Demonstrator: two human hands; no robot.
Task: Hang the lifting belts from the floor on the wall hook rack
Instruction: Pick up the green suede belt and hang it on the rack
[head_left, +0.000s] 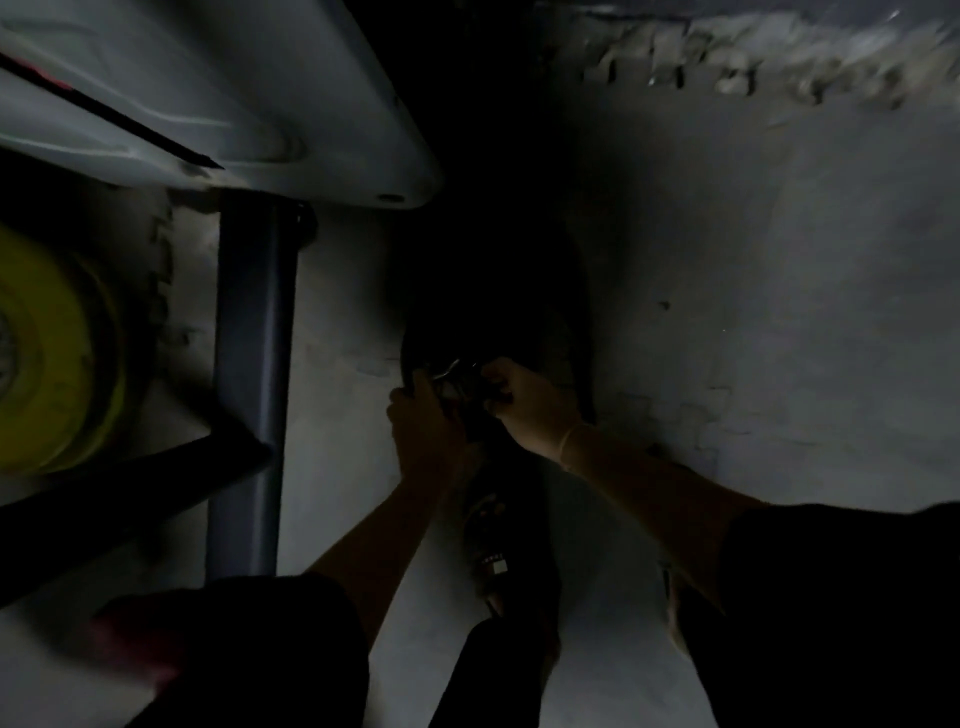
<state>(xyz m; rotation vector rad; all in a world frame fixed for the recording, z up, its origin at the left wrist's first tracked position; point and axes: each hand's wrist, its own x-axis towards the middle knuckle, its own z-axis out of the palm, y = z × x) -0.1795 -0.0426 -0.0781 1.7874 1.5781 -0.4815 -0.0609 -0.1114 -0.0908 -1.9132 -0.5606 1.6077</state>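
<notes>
Blue post (254, 364) left of belt (460, 387) (dark)

The belt (493, 322) you hold is black, almost lost in the dark, and its buckle (451, 370) shines silver. The floor (779, 312) under it is dull grey, with jagged seams like puzzle teeth. On your left the round plate (57, 353) is bright yellow, the post (254, 364) beside it is dark blue-grey, and the panel (234, 78) above is pale grey with one black stripe. Your sleeves (831, 597) are black. Your shoe (491, 540) is dark with small white marks.
</notes>
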